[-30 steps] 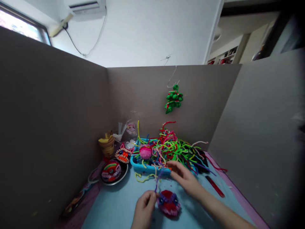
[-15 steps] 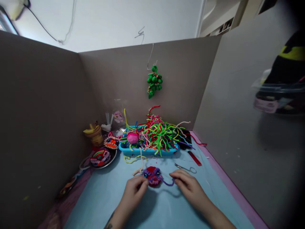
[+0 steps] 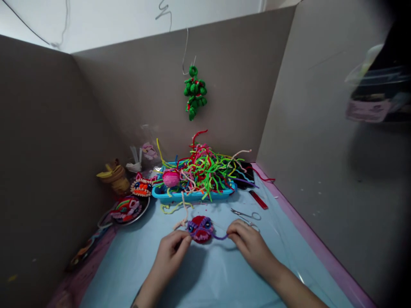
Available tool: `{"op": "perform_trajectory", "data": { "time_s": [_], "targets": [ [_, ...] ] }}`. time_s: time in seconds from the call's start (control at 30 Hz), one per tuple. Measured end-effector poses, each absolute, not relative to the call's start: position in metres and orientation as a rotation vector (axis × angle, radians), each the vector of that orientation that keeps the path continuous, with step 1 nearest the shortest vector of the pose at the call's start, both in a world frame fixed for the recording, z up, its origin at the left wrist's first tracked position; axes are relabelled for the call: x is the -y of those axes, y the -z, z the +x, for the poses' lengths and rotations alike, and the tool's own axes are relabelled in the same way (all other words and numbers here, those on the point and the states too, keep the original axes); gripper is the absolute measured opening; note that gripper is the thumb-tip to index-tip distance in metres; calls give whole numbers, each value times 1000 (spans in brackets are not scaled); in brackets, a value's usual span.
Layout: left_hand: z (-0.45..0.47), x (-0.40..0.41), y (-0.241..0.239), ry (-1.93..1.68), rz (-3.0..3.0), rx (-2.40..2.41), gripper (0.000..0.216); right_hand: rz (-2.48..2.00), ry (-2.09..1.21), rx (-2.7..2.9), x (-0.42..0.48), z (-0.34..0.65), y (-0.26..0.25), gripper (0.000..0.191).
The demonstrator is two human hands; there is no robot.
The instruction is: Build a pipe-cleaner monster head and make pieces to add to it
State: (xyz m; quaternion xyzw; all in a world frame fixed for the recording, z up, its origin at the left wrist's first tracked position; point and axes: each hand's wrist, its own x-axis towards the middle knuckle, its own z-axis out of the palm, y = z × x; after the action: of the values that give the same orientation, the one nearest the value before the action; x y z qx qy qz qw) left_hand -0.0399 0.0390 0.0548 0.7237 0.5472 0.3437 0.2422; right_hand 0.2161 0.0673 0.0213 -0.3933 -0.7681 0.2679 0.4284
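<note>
A round red face with purple brows and dark eyes (image 3: 199, 221), made of fuzzy pipe cleaner, is between my two hands over the blue table cover. A purple pipe cleaner (image 3: 220, 238) runs across its front to the right. My left hand (image 3: 173, 250) is closed at the face's left edge, thumb against forefinger, apparently on the strand's left part; the fingers hide the exact grip. The strand's right end is pinched in my right hand (image 3: 248, 241). Small scissors (image 3: 245, 214) lie just beyond my right hand, their loops partly behind it.
Behind the face, a blue tray (image 3: 192, 196) is heaped with colourful pipe cleaners (image 3: 208, 167). A red strip (image 3: 258, 199) lies to its right. At the left are a bowl (image 3: 144, 211) with finished pieces and a tan pot (image 3: 120, 182). Grey panels (image 3: 237, 85) enclose the table; a green ornament (image 3: 194, 92) hangs there.
The view has tilted down and shifted right. The purple pipe cleaner, sagging in a loop before, is now straighter between my hands. Both hands keep their pinch.
</note>
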Motion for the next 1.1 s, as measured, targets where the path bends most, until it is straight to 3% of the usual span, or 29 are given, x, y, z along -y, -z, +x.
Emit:
{"op": "perform_trajectory", "data": {
  "time_s": [0.27, 0.43, 0.5, 0.6, 0.87, 1.1],
  "targets": [
    [-44, -38, -56, -530, 2259, -1480, 32, -1168, -475, 1693, -69, 217, -21, 16],
    [-56, -33, -67, -402, 2131, -1380, 29, -1067, -624, 1829, -62, 213, -26, 16],
    [-60, -29, -70, -413, 2094, -1372, 27, -971, -712, 1935, -57, 208, -27, 15],
    [-53, -24, -69, -448, 2115, -1387, 42, -873, -773, 2027, -49, 197, -23, 15],
    [-9, -18, -54, -384, 2340, -1348, 20, -859, -810, 2118, -39, 181, -18, 15],
    [-14, -17, -51, -540, 2149, -1487, 21, -1318, -526, 1921, -61, 205, -13, 12]
  ]
}}
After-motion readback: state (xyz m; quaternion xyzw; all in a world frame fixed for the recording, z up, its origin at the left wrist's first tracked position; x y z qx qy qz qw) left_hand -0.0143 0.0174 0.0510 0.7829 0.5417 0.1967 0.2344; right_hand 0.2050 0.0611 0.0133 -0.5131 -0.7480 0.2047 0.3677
